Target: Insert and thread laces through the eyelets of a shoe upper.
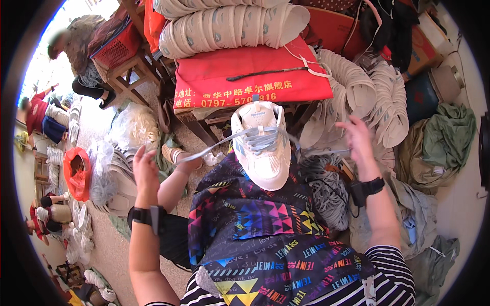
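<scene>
A white and pale-grey sneaker [261,158] rests on my lap with its toe toward me, against the front of a low bench. Grey-blue laces [263,140] cross its tongue, and their loose ends stretch out to both sides. On the left, one lace end runs taut to my left hand [146,173], whose fingers are bent around its end. The other end reaches my right hand [359,140], raised to the right of the shoe with fingers curled. Neither hand touches the shoe itself. The exact grip on each lace is small and partly hidden.
Ahead, a bench under a red cloth [204,92] carries stacked shoe uppers [229,30] and a thin dark tool [268,74]. More uppers [390,104] and a heap of grey laces [329,196] lie right. Plastic bags [135,125] and other people are left.
</scene>
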### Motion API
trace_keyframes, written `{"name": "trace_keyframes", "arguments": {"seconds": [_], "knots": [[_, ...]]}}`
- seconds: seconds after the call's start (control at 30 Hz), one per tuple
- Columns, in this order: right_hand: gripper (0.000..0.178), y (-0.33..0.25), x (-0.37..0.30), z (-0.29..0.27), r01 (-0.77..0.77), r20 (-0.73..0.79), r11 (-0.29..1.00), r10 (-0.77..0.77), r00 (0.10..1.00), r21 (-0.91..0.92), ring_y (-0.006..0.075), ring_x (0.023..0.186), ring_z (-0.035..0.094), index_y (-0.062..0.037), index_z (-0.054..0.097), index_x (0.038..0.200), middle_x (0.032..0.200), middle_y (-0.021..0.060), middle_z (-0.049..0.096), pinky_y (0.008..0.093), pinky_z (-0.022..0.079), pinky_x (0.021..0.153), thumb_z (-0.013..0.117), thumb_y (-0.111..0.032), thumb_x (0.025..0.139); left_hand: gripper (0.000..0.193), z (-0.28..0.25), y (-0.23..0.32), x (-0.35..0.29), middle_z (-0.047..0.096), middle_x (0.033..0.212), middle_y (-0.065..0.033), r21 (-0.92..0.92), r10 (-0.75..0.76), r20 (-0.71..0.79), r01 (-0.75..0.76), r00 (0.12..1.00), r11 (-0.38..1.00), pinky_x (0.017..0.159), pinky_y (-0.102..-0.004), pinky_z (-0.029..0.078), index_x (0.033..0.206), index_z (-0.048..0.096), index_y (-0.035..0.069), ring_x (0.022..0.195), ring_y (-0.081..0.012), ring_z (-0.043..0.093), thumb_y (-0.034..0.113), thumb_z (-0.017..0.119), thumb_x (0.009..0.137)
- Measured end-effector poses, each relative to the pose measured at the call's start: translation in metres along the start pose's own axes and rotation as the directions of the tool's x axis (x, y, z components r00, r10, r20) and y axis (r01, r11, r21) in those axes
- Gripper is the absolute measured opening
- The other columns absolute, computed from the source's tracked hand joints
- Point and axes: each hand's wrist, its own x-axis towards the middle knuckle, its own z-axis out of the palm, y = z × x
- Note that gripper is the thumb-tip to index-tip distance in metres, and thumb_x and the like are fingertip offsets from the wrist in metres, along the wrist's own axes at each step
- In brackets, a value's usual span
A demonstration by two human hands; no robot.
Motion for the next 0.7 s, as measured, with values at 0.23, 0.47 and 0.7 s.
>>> {"name": "trace_keyframes", "arguments": {"seconds": [0.23,0.47,0.7], "knots": [[0.021,-0.011,-0.037,0.104,0.110,0.466,0.993,-0.080,0.881,-0.038,0.0044,0.054,0.051,-0.0009,0.055,0.111,0.088,0.0072,0.068,0.0181,0.040,0.048,0.054,-0.016,0.096,0.030,0.108,0.006,-0.076,0.067,0.106,-0.0097,0.106,-0.045,0.596,-0.024,0.802,0.994,0.056,-0.0182,0.045,0.129,0.049,0.002,0.066,-0.0066,0.058,0.011,0.048,0.100],[0.015,-0.007,-0.050,0.120,0.376,0.493,0.876,-0.193,0.848,-0.304,0.0066,0.060,0.057,-0.0003,0.060,0.089,0.067,0.0025,0.061,0.0257,0.045,0.055,0.059,-0.015,0.093,0.017,0.153,-0.020,-0.090,0.066,0.092,-0.0050,0.034,0.031,0.626,-0.067,0.779,0.997,0.064,-0.0201,0.044,0.108,0.057,0.002,0.070,-0.0078,0.058,0.015,0.050,0.101],[0.013,-0.026,-0.043,0.125,0.586,0.567,0.704,-0.311,0.762,-0.402,0.0099,0.055,0.050,-0.0028,0.061,0.083,0.063,0.0034,0.056,0.0282,0.042,0.054,0.064,-0.016,0.085,0.018,0.151,-0.025,-0.097,0.060,0.075,0.0014,0.209,-0.041,0.637,-0.121,0.770,0.970,0.053,-0.0164,0.035,0.099,0.059,0.003,0.059,-0.0017,0.046,0.020,0.056,0.099]]}}
